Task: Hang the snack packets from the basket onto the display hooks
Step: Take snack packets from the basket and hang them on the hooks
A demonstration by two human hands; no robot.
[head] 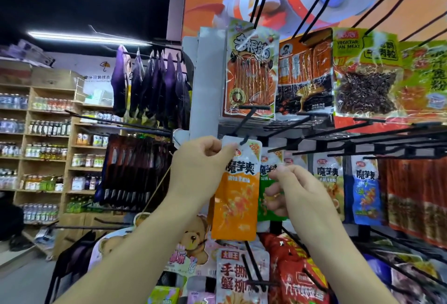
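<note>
An orange snack packet (235, 197) hangs upright in front of the rack, its white top at the tip of a black display hook (244, 125). My left hand (200, 170) pinches the packet's top left corner. My right hand (294, 192) is just right of it, fingers curled and pinching the top of a green packet (268, 177) that hangs behind the orange one. The basket is not in view.
Rows of black hooks stick out toward me across the rack, some bare, others loaded: orange and green packets (251, 73) above, a blue packet (366, 190) and red packs (416, 197) to the right, white and red bags (242, 277) below. Wooden shelves (48, 139) of bottles stand far left.
</note>
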